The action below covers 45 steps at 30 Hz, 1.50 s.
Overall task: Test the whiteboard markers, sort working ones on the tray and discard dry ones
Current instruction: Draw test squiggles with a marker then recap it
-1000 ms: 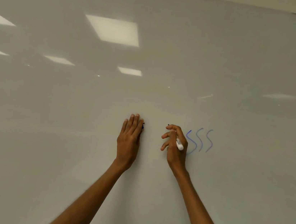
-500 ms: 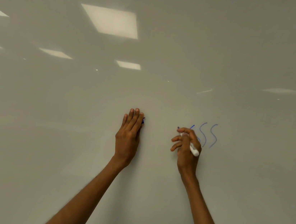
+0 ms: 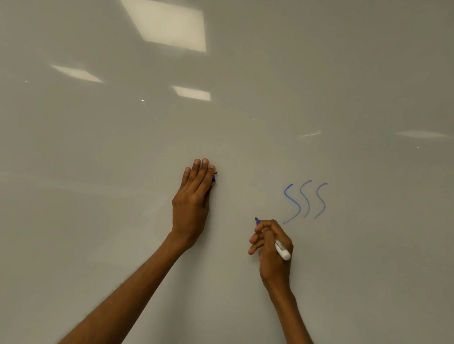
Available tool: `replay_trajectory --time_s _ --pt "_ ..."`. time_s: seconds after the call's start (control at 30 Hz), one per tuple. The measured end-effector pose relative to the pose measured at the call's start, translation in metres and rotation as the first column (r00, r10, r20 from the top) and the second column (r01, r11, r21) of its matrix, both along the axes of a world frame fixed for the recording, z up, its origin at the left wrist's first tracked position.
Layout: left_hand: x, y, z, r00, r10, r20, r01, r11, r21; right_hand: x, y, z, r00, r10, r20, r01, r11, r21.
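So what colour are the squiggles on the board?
Blue squiggles, clearest in the head view.

Your left hand [image 3: 192, 196] lies flat against the whiteboard [image 3: 74, 180], fingers straight and pointing up. A small blue piece [image 3: 214, 177] peeks out at its right edge. Your right hand [image 3: 271, 250] grips a white marker [image 3: 282, 249], its blue tip aimed up and left. Three blue wavy lines [image 3: 306, 199] sit above and to the right of that hand.
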<state>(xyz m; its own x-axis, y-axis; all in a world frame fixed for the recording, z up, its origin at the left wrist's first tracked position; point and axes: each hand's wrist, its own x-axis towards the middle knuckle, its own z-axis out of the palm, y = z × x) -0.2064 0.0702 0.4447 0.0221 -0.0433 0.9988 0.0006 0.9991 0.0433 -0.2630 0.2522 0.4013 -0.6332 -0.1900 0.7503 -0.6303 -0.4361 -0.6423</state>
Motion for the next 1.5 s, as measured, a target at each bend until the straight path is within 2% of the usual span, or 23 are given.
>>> replay_trajectory --time_s 0.13,0.23,0.33,0.5,0.63,0.77,0.87,0.93,1.1,1.37,1.43,1.5 --pt "0.002 0.0 0.0 1.0 -0.014 0.014 0.014 1.0 0.018 0.006 0.003 0.042 0.999 0.0 -0.043 -0.003 0.998 -0.06" --pt "0.005 -0.001 0.0 0.999 -0.017 0.04 0.016 1.0 0.018 0.011 -0.01 0.065 0.992 0.018 -0.124 -0.011 0.998 0.055" --pt "0.01 -0.001 0.0 0.997 -0.023 0.077 0.021 0.999 0.027 0.018 -0.025 0.057 0.986 0.059 -0.159 -0.036 0.989 0.146" --pt "0.02 -0.003 0.002 0.987 0.017 0.16 -0.018 1.0 0.003 0.017 -0.02 0.019 0.995 0.101 0.013 -0.101 0.994 0.042" --pt "0.033 0.005 -0.009 0.978 0.064 0.198 -0.066 0.998 0.003 0.022 -0.013 0.006 0.979 0.169 0.11 -0.174 0.984 0.044" --pt "0.047 0.02 -0.049 0.961 0.009 0.276 -0.011 1.0 0.005 0.031 0.001 -0.002 0.954 0.239 0.178 -0.239 0.971 -0.021" --pt "0.06 0.03 -0.087 0.884 -0.218 0.413 0.175 0.975 0.141 0.035 0.01 -0.016 0.936 0.266 0.231 -0.275 0.961 0.007" --pt "0.064 0.033 -0.107 0.823 -0.314 0.473 0.241 0.948 0.21 0.034 0.015 -0.028 0.934 0.249 0.255 -0.268 0.963 0.041" --pt "0.066 0.041 -0.134 0.756 -0.369 0.54 0.251 0.926 0.282 0.028 0.028 -0.058 0.922 0.22 0.318 -0.268 0.956 0.116" --pt "0.057 0.068 -0.146 0.685 -0.346 0.641 0.266 0.938 0.222 0.021 0.041 -0.088 0.918 0.182 0.354 -0.264 0.944 0.199" --pt "0.053 0.074 -0.146 0.641 -0.371 0.672 0.253 0.928 0.272 0.018 0.044 -0.096 0.914 0.174 0.368 -0.264 0.941 0.212" --pt "0.047 0.078 -0.143 0.544 -0.422 0.725 0.207 0.905 0.371 0.015 0.048 -0.104 0.904 0.165 0.395 -0.265 0.941 0.212"
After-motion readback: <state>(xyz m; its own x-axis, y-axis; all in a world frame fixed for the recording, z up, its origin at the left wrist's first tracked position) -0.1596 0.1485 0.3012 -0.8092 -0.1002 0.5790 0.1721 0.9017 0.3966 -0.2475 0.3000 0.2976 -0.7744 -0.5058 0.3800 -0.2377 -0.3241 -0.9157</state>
